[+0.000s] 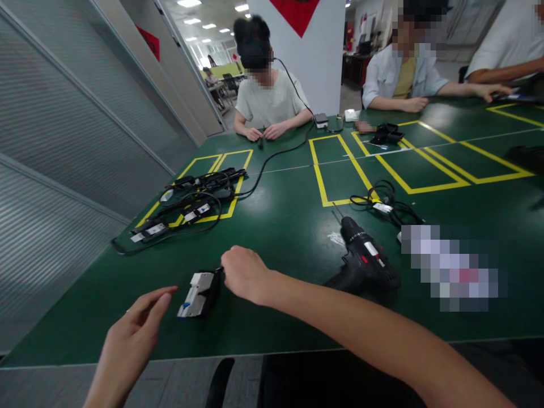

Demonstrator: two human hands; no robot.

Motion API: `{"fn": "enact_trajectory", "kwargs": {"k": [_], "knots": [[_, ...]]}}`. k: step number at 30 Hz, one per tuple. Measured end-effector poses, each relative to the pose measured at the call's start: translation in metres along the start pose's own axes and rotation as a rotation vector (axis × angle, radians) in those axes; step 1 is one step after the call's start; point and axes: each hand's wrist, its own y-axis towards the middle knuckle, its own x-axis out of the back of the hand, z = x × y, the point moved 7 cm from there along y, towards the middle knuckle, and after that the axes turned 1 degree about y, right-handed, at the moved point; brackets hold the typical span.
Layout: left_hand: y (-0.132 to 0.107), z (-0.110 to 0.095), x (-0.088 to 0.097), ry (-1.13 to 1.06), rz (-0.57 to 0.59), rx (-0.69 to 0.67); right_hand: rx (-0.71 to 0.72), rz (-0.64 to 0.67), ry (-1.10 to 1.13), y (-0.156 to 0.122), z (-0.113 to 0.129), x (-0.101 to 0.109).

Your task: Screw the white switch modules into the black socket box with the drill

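Near the front edge of the table lies a small black device with a white label-like face and a bit of blue at its lower corner. My right hand is closed at the device's upper right, by a short dark piece that sticks out there. What its fingers pinch is hidden behind the hand. To the left of the device is my left hand, its fingers stretched out and the thumb a little apart. It holds nothing and does not touch the device.
A black cordless drill lies right of my right forearm, its bit pointing away. Black cables and strips lie on the left inside yellow tape. Another coiled cable is behind the drill. Co-workers sit across the green table.
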Motion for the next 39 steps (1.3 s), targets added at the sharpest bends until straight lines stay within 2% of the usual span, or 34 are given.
{"fn": "enact_trajectory", "kwargs": {"k": [4,8,14,22,32,35,39], "knots": [[-0.007,-0.014,0.009,-0.097,-0.009,-0.073,0.048,0.030,0.136,-0.002,0.038,-0.010],[-0.006,-0.013,0.008,-0.096,0.009,-0.070,0.025,-0.004,0.220,0.000,0.053,-0.029],[0.003,0.002,0.004,-0.050,0.065,-0.062,-0.013,-0.121,0.303,0.004,0.050,-0.047],[0.013,0.016,0.009,0.014,0.053,0.080,-0.010,-0.237,0.384,0.008,0.051,-0.051],[0.029,0.050,-0.013,-0.158,0.212,0.213,-0.021,-0.370,0.412,-0.003,0.047,-0.051],[0.030,0.049,-0.015,-0.179,0.222,0.200,-0.019,-0.394,0.410,-0.007,0.048,-0.048],[0.028,0.035,-0.016,-0.172,0.238,0.118,-0.049,-0.409,0.410,-0.010,0.047,-0.044]]}}
